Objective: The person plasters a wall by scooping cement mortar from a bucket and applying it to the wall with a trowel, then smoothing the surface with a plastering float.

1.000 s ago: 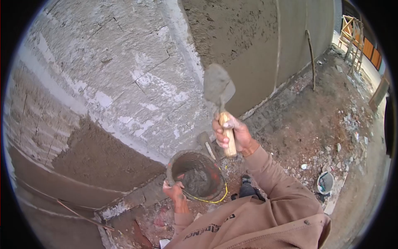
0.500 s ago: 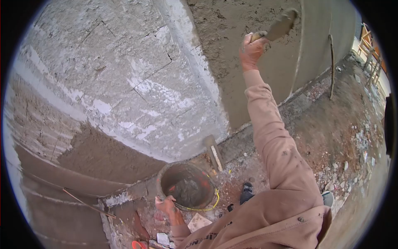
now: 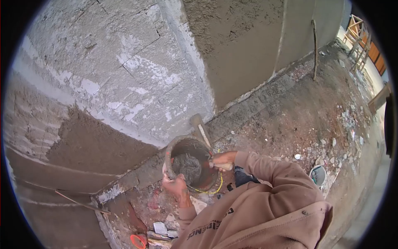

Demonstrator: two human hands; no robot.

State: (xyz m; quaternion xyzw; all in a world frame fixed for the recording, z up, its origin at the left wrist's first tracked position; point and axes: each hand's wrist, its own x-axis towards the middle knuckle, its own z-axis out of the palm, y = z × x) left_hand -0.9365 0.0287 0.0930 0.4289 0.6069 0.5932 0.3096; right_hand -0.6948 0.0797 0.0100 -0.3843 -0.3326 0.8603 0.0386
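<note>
A round bucket (image 3: 168, 157) with a yellow handle holds wet grey mortar (image 3: 187, 167). On its near left rim, my left hand (image 3: 176, 185) is closed, with the thumb over the edge. At the right side of the bucket my right hand (image 3: 223, 160) grips the wooden handle of a trowel (image 3: 224, 166). The trowel's blade points into the bucket and is hard to make out. Behind the bucket a long-handled tool (image 3: 202, 129) leans at the wall's foot.
Bare rough wall (image 3: 137, 79) rises ahead, with fresh plaster (image 3: 244, 58) on the right. A stick (image 3: 315, 50) leans there. Rubble and a small pail (image 3: 318, 176) lie to the right. An orange ring (image 3: 138, 241) and broken tiles (image 3: 160, 228) are at the bottom.
My right hand has come down from the plastered wall to the bucket with the trowel. My left hand has stayed on the bucket's rim. The view has shifted.
</note>
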